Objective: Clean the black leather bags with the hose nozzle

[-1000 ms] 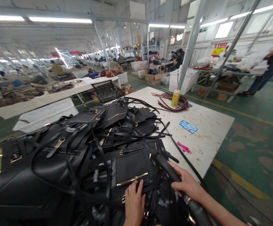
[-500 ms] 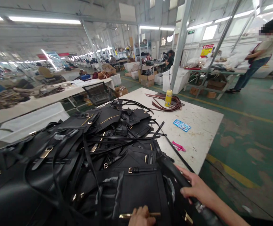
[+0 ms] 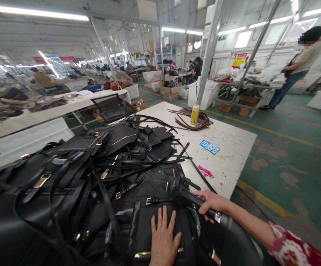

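Observation:
My left hand point(image 3: 163, 236) lies flat, fingers spread, on the front of a black leather bag point(image 3: 145, 227) with a gold bar near its lower edge and a small buckled strap above. My right hand point(image 3: 210, 204) is wrapped round a black hose nozzle point(image 3: 186, 198). A metal clamp joins it to a thick flexible hose point(image 3: 236, 236) that curves down to the right. The nozzle's tip points left over the top of the bag, close to the buckled strap point(image 3: 160, 200). More black bags point(image 3: 63, 207) with gold buckles and long straps are heaped to the left.
On the white table point(image 3: 229, 147) lie a pink tool point(image 3: 205, 171), a blue packet point(image 3: 209, 146), coiled brown straps point(image 3: 196, 127) and a yellow can point(image 3: 194, 114). A white bin point(image 3: 38, 140) and a chair point(image 3: 109, 107) stand beyond. A person point(image 3: 301, 66) stands far right.
My left hand has moved up from the gold bar and spread flat on the bag. My right hand has swung the nozzle left and up, across the bag's top.

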### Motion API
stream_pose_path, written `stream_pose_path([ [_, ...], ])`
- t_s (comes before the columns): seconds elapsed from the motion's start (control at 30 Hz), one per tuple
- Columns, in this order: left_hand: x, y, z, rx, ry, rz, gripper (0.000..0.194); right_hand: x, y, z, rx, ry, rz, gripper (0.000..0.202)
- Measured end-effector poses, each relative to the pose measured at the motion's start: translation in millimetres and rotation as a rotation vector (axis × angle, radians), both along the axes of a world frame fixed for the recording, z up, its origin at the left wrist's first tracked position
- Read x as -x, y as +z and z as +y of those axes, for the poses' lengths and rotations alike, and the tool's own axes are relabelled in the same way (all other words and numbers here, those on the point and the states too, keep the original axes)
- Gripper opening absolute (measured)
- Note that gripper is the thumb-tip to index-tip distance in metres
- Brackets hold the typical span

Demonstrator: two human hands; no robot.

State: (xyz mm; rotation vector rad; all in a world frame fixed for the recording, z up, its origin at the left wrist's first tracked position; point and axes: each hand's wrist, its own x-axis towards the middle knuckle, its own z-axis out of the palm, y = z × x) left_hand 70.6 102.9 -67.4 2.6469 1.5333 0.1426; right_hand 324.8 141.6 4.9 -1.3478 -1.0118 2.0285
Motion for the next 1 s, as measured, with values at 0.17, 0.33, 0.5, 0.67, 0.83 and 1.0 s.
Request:
stream_pose_path([
  [0.17,0,0.1,1,-0.017,0.000,0.005,0.071,-6,3.5,3,-0.100,-0.071,0.008,0.083],
  [0.33,2,-1.1,1,0.022,-0.003,-0.017,0.071,-32,9.8,-15,-0.093,-0.006,0.003,0.084],
  [0.5,3,1.9,0,0.058,-0.002,-0.039,0.071,-22,2.4,3,-0.014,0.160,0.035,0.085],
  [0.67,1,10.9,-6,0.123,0.005,-0.092,0.071,23,6.0,30,-0.039,0.275,0.093,0.086],
  [0.83,-3,19.8,-13,0.214,0.017,-0.199,0.061,95,13.6,48,-0.089,0.390,0.103,0.083],
  [1.0,-2,25.9,-14,0.268,0.059,-0.325,0.063,160,8.1,66,-0.163,0.332,0.042,0.078],
])
